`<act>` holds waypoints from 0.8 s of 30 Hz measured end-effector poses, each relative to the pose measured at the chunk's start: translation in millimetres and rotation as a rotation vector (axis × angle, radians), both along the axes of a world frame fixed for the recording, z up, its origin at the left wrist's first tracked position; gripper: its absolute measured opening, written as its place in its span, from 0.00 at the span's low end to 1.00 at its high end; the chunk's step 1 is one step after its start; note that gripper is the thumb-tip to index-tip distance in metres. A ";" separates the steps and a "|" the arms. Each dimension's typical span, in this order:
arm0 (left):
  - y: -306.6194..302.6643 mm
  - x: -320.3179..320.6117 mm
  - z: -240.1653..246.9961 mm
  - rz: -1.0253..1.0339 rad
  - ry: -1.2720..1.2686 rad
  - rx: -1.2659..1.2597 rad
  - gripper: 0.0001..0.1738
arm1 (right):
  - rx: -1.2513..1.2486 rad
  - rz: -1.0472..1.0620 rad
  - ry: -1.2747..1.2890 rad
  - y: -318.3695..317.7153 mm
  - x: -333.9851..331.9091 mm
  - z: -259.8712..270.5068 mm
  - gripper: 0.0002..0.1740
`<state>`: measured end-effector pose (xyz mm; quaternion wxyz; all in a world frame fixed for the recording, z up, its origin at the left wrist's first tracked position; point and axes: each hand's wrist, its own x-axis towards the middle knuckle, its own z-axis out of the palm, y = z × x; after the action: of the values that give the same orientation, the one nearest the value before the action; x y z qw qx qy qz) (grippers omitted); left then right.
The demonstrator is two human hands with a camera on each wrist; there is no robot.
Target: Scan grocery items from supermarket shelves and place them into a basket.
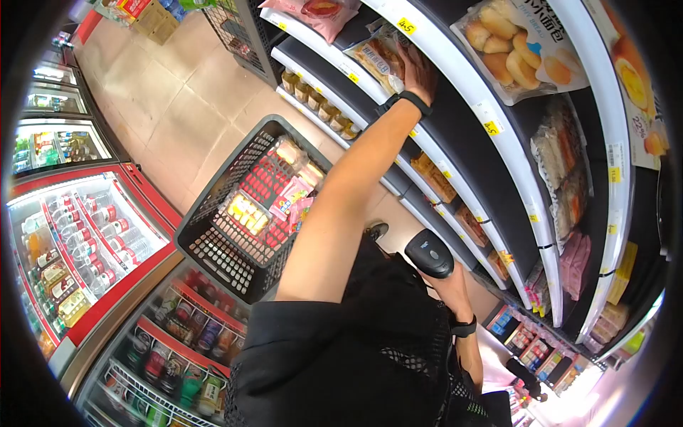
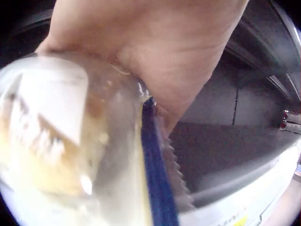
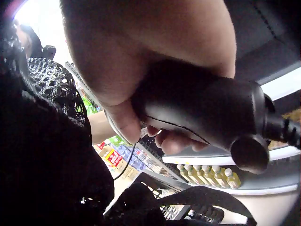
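1. Left hand [image 1: 417,77]: reaches onto a dark shelf [image 1: 462,146] with white edging. Fingers extended, laid over a clear food package [image 1: 378,58]; underside of the grip not visible, so cannot tell whether it is pinched.
2. Package location: on the shelf, just behind the edging. Left wrist view, close and blurred: white label, tan contents, blue strip along one side, palm right against the wrapping.
3. Right hand [image 1: 449,286]: fingers curled round a black handheld device [image 1: 429,254], held clear of the shelving. Right wrist view shows a ribbed cable end at the device's base.
4. Black bands on both wrists.
5. Dark basket [image 1: 222,174]: beside the left forearm, well apart from the package. Contents include pink packets [image 1: 290,198] and a pack of yellow pieces [image 1: 247,213].
6. Next tier: large bread bag [image 1: 523,53], near the left hand but apart from it.
7. Lower tier: row of capped bottles [image 3: 209,176], pale yellow.
8. Opposite side: red-framed drinks cooler [image 1: 153,196].
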<state>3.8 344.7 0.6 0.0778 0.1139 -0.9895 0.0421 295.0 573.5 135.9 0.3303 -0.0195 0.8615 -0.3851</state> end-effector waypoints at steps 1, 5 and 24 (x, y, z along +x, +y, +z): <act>-1.3 8.9 1.5 -0.006 0.002 -0.006 0.32 | -0.001 0.012 0.013 1.0 0.4 -0.8 0.18; -22.4 41.7 -0.6 -0.108 -0.013 -0.006 0.28 | -0.045 -0.007 0.050 0.9 2.0 -3.9 0.19; -37.2 38.4 -39.4 -0.091 0.299 0.021 0.22 | -0.056 -0.070 0.008 16.7 2.3 -10.3 0.18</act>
<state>42.2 307.5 -38.8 0.2250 0.0749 -0.9714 0.0105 297.2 590.2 125.6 0.3128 -0.0003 0.8519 -0.4201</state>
